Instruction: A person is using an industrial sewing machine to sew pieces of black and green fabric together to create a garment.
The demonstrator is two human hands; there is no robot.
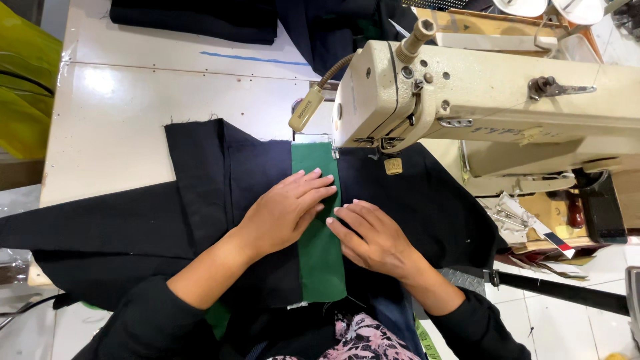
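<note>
My left hand (287,210) lies flat with fingers together on a green fabric strip (320,253) and the dark navy cloth (220,180) beside it. My right hand (370,237) presses flat on the strip's right edge and the black cloth (427,200) there. The green strip runs from my lap up under the presser foot of a cream sewing machine (480,93). Neither hand grips anything; both only press down on the cloth.
A white table (113,120) carries the work. More dark cloth (193,17) is piled at the far edge. A small lamp on a flexible neck (307,110) hangs left of the machine head. Yellow-green material (23,80) sits at far left. Scraps and tools (533,227) lie at right.
</note>
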